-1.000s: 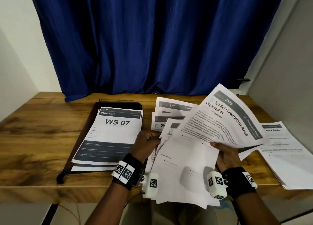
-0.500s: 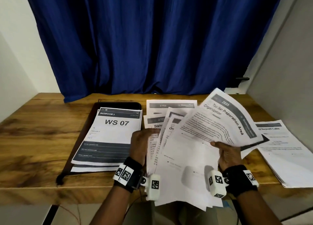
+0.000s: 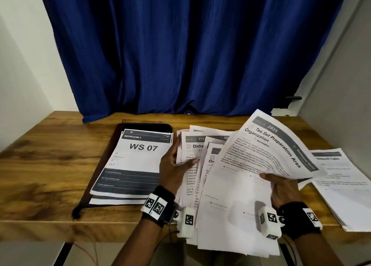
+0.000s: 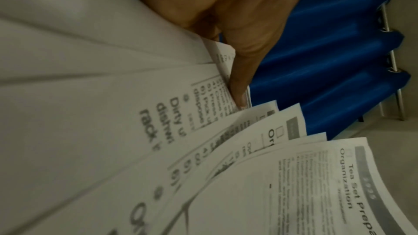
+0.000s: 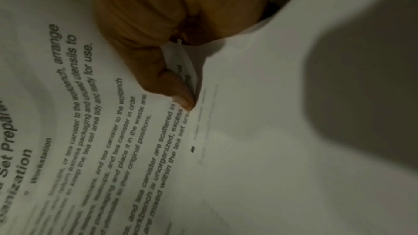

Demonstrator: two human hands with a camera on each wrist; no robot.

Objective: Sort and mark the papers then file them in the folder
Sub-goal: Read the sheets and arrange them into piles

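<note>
We hold a fanned sheaf of papers point(image 3: 230, 185) just right of the folder point(image 3: 112, 145) on the worktop point(image 3: 40, 165). Our left hand point(image 3: 173, 167) pinches its left sheets; our right hand point(image 3: 281, 187) grips the "Tea Set" sheet point(image 3: 277, 145).

"ws 07" on left sheet point(image 3: 138, 161)

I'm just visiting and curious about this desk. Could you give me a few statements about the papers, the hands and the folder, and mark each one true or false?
1. The right hand holds the Tea Set sheet. True.
2. The WS 07 sheet lies on the dark folder. True.
3. The left hand is empty and rests on the table. False: its thumb presses on the fanned papers it holds.
4. The curtain is red. False: it is blue.
5. A paper stack lies at the table's right. True.
</note>
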